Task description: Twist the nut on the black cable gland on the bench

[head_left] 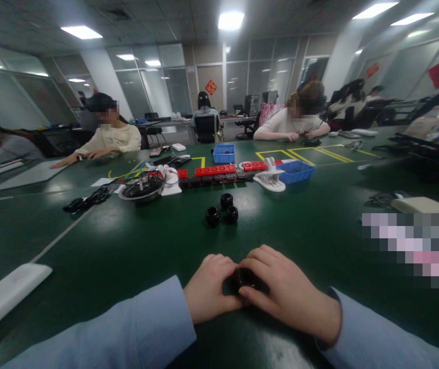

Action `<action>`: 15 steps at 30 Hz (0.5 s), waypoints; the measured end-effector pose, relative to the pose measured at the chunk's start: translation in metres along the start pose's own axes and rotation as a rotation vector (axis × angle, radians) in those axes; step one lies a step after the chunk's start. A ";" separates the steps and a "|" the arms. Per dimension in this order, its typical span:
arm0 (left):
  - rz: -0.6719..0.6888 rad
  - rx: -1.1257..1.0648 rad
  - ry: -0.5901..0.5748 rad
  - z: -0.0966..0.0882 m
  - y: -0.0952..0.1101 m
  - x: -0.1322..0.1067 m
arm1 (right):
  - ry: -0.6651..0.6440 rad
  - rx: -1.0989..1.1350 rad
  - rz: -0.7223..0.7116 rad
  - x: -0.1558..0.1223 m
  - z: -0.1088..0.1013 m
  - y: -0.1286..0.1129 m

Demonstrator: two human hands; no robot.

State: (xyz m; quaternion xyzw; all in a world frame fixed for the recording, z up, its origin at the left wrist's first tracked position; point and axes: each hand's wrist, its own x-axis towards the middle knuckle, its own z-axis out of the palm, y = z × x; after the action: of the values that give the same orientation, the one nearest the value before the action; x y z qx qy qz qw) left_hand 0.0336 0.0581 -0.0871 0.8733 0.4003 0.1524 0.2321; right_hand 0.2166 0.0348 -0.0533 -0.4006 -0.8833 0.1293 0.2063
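A glossy black rounded part (247, 277) sits between my two hands, low over the green table, its outline partly hidden by the fingers. My right hand (280, 287) curls round it with the thumb in front and the fingers over the top. From the other side, my left hand (212, 287) closes in with fingers and thumb meeting its left edge. Beyond the hands stand 3 similar black ring-shaped parts: one at the back (226, 201), one at the left (212, 217) with a hollow top, and one at the right (232, 214).
Past the parts lie red and black blocks (215, 170), a white clamp stand (271, 177), a blue bin (296, 171), a smaller blue basket (224, 154) and a metal bowl (142, 190). Black cables (88, 199) and a white object (12, 297) lie left. People sit across the table.
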 end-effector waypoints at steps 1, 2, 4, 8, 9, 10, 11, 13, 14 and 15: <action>0.002 0.007 0.002 0.000 0.000 0.000 | -0.002 0.005 0.001 0.000 0.000 0.000; 0.002 0.013 0.003 0.001 -0.001 0.000 | -0.005 0.010 -0.001 0.001 -0.001 0.000; -0.002 0.019 0.005 0.001 -0.001 0.000 | -0.005 0.022 -0.002 0.001 -0.001 0.001; -0.006 0.008 0.006 0.002 -0.002 0.000 | 0.006 0.032 -0.001 0.000 0.001 0.002; -0.009 0.003 0.011 0.001 -0.002 0.000 | 0.014 0.028 0.001 0.000 0.001 0.002; -0.011 0.000 0.015 0.001 -0.002 0.000 | 0.021 0.023 0.006 0.000 0.001 0.002; -0.012 -0.003 0.017 0.001 -0.002 0.000 | 0.028 0.015 0.014 0.000 0.001 0.002; -0.010 -0.005 0.015 0.000 -0.002 0.000 | 0.022 0.002 0.031 0.000 0.001 0.002; -0.008 -0.003 0.012 0.000 -0.001 0.001 | 0.011 -0.002 0.035 0.001 0.000 0.002; -0.005 0.000 0.011 -0.001 -0.001 0.001 | 0.000 -0.004 0.036 0.001 0.000 0.002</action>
State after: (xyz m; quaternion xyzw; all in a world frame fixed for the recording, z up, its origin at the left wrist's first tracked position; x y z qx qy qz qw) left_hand 0.0334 0.0591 -0.0867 0.8714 0.4040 0.1564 0.2303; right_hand 0.2174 0.0365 -0.0535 -0.4167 -0.8763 0.1315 0.2030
